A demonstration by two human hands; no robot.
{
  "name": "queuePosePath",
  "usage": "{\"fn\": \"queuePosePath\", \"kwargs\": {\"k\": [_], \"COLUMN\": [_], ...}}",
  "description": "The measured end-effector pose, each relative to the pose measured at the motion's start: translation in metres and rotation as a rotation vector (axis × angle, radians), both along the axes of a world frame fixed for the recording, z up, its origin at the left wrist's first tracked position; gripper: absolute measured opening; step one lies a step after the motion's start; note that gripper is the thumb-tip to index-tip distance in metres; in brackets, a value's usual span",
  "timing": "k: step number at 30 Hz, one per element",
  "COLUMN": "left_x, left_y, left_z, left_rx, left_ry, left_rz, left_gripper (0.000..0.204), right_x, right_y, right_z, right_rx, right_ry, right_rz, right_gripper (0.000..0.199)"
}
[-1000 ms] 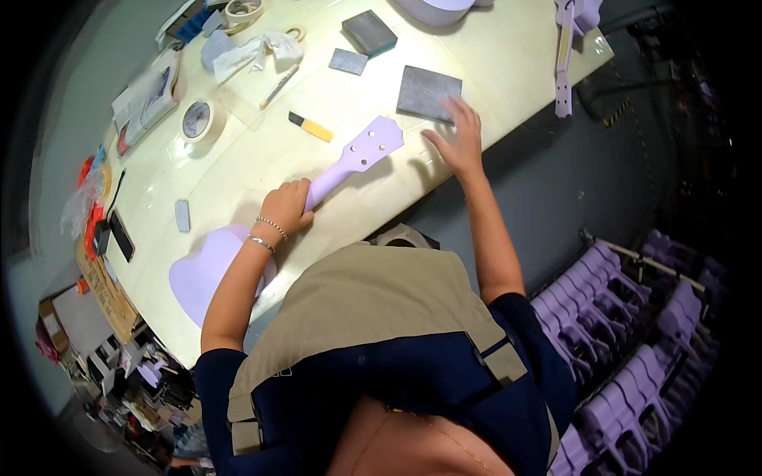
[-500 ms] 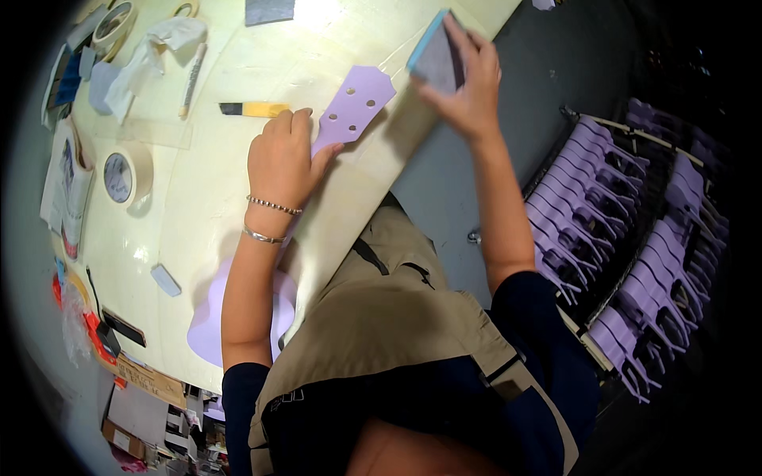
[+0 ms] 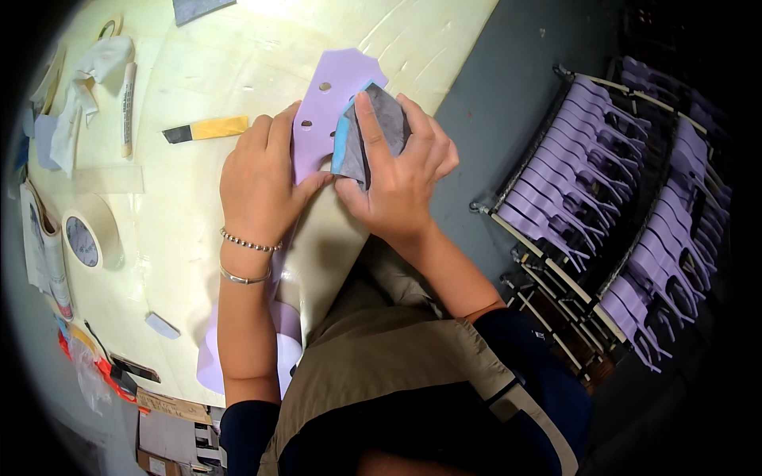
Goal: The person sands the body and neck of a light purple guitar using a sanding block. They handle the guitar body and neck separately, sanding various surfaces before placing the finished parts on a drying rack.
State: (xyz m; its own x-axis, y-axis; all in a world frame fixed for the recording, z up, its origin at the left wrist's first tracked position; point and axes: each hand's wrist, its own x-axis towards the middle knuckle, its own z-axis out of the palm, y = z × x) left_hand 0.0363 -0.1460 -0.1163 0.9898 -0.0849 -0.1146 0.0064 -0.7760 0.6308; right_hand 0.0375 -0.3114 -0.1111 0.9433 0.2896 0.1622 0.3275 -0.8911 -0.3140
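A lilac ukulele (image 3: 321, 75) lies along the table's near right edge, its headstock pointing away from me and showing round peg holes. My left hand (image 3: 258, 170) is closed round the neck just below the headstock. Under my left forearm the ukulele's body (image 3: 210, 357) is partly hidden. In my right hand (image 3: 401, 186) is a sanding block (image 3: 389, 107), blue along one side and wrapped in grey sandpaper. Its blue side rests at the right edge of the headstock and covers part of it. The left thumb lies close to the block's lower corner.
On the pale table (image 3: 182, 238) are a yellow-and-black flat strip (image 3: 214, 128), a masking tape roll (image 3: 83, 242), a white marker (image 3: 128, 111), a crumpled white cloth (image 3: 99, 59) and a small grey block (image 3: 163, 325). Racks of lilac ukuleles (image 3: 548, 194) stand to the right.
My right hand has brought the sanding block from beyond the table edge down and left onto the headstock's edge. My left hand keeps its hold on the neck. The whole view has shifted slightly.
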Motion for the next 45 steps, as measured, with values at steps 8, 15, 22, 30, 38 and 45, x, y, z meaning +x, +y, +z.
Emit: {"fn": "queuePosePath", "kwargs": {"k": [8, 15, 22, 30, 38, 45], "left_x": [0.000, 0.004, 0.003, 0.002, 0.003, 0.004], "left_y": [0.001, 0.000, 0.000, -0.001, -0.001, -0.002], "left_z": [-0.002, -0.002, -0.004, -0.005, -0.008, -0.007], "left_rx": [-0.013, -0.002, -0.005, 0.040, 0.022, 0.037], "left_ry": [0.037, 0.043, 0.049, 0.065, 0.058, 0.030], "left_rz": [0.043, 0.043, 0.062, 0.074, 0.064, 0.073], "left_gripper": [0.081, 0.086, 0.085, 0.085, 0.085, 0.086], "right_x": [0.002, 0.015, 0.027, 0.031, 0.019, 0.031], "right_y": [0.002, 0.000, -0.002, -0.010, 0.004, 0.007], "right_z": [0.002, -0.001, 0.003, 0.012, 0.002, 0.000], "right_rx": [0.020, -0.009, 0.012, 0.120, -0.018, -0.016], "right_ry": [0.067, -0.011, 0.064, 0.026, -0.015, -0.024], "right_rz": [-0.002, 0.013, 0.078, -0.003, 0.020, 0.060], "right_gripper": [0.077, 0.081, 0.076, 0.069, 0.070, 0.078]}}
